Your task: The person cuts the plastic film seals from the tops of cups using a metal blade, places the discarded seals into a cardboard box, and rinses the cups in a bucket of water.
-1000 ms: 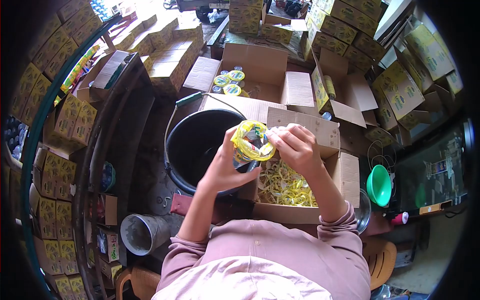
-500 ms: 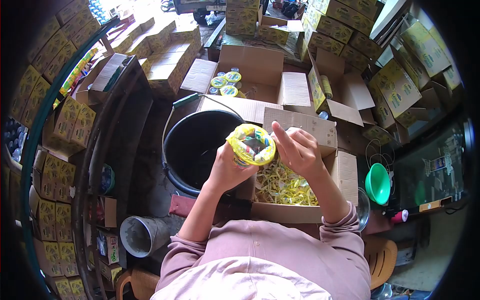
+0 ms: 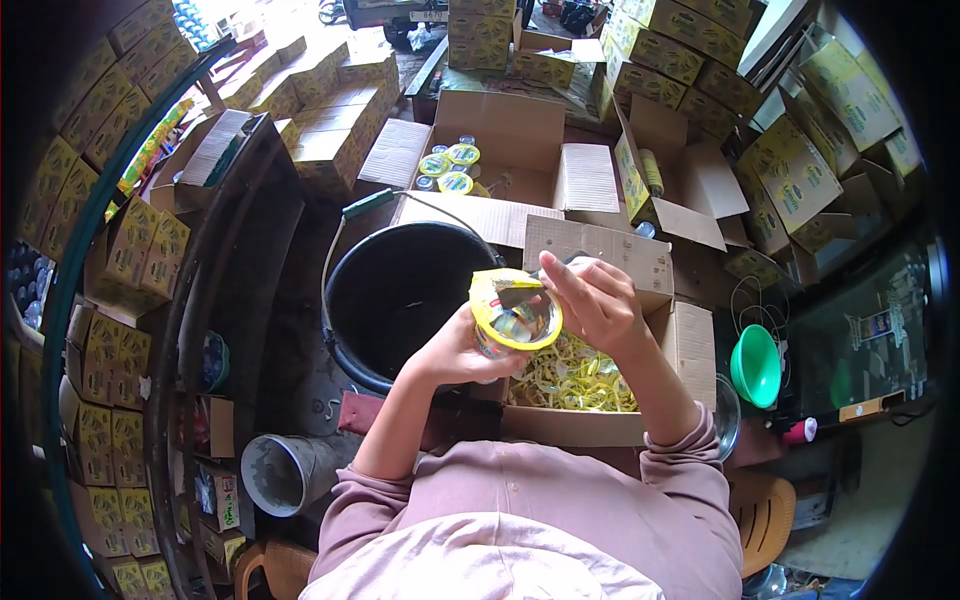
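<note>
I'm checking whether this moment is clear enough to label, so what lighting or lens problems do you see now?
Head view: strong fisheye curving, black corners; daylight washing out the top left around the stacked cartons; deep shade inside the black bucket. Also in the head view, the yellow-rimmed cup is readable, but what the right hand pinches is too small to identify.

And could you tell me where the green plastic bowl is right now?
The green plastic bowl is on the right in the head view, just right of the cardboard box of yellow strips.
</note>
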